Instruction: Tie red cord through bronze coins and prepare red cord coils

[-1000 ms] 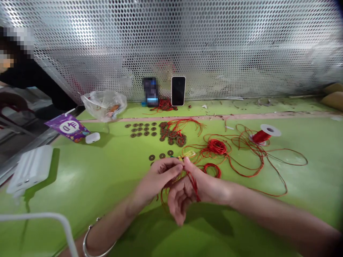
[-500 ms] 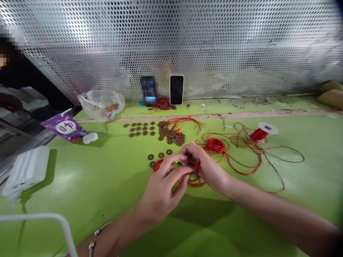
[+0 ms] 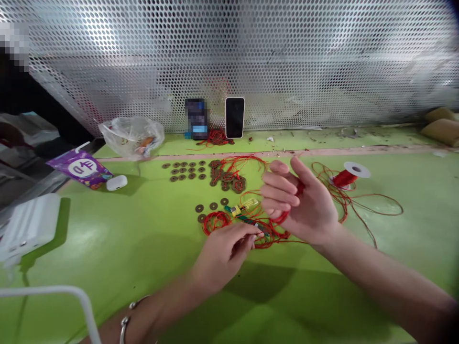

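My right hand (image 3: 299,205) is raised over the table, palm toward me. Its fingers curl around a red cord (image 3: 280,218) that shows at the palm and below the little finger. Lower and to the left, my left hand (image 3: 224,251) is closed in a pinch, with thin red cord at the fingertips. By those fingertips lie a small coil of red cord (image 3: 216,220), a yellow lighter (image 3: 248,206) and a green-handled tool (image 3: 247,219), partly hidden. Several round coins with holes (image 3: 213,206) sit just behind the left hand.
Farther back are rows of coins (image 3: 183,170) and a pile of coins tied with red cord (image 3: 229,180). A cord spool (image 3: 347,177) stands at right. Two phones, one white-edged (image 3: 234,118), lean on the mesh. A purple pouch (image 3: 81,168) and white power bank (image 3: 33,228) are at left.
My hands have moved apart. The right hand has risen to the right and turned its palm toward me, carrying red cord; the left stays low, its fingers now pinched, and the lighter is uncovered.
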{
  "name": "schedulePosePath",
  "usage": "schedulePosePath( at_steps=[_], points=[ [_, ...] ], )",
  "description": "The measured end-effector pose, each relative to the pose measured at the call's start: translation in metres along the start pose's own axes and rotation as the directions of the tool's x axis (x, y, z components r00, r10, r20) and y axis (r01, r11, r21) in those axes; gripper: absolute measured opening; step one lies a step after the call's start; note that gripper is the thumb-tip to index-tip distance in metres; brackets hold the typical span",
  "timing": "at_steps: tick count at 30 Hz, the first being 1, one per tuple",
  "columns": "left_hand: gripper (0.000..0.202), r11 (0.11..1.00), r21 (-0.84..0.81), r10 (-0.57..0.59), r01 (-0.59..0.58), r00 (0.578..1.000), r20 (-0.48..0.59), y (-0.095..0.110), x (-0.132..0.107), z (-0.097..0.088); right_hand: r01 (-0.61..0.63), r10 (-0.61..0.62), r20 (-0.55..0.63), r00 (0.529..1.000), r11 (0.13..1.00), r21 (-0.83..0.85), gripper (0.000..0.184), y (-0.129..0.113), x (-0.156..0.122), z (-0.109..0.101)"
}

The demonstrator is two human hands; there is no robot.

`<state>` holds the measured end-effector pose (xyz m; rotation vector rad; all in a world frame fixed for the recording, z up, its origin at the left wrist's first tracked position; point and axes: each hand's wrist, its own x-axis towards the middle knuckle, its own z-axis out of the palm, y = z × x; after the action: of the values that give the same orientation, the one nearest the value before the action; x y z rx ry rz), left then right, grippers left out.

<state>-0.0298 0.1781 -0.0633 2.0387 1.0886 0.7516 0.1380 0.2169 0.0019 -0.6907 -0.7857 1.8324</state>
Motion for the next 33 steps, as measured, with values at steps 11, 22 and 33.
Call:
schedulePosePath(
  at_steps=[11,22,33],
  points=[
    [0.030,0.761,-0.581,-0.290,0.290,0.952,0.095,-0.002,0.008,-0.013,-0.536,0.746,0.572,0.341,0.654,-0.533,0.098,0.065,-0.004,-0.009],
    [0.014,0.973,0.033,0.229,-0.227,0.947,-0.226,0.006,0.002,-0.020,-0.076,0.137,0.069,0.988,0.827,-0.557,0.056,0.063,0.004,-0.013],
    [0.017,0.993,0.018,0.120,-0.119,0.990,-0.076,0.002,0.000,-0.008,-0.094,0.078,0.182,0.980,0.992,0.080,0.051,0.039,0.009,-0.008]
  ],
)
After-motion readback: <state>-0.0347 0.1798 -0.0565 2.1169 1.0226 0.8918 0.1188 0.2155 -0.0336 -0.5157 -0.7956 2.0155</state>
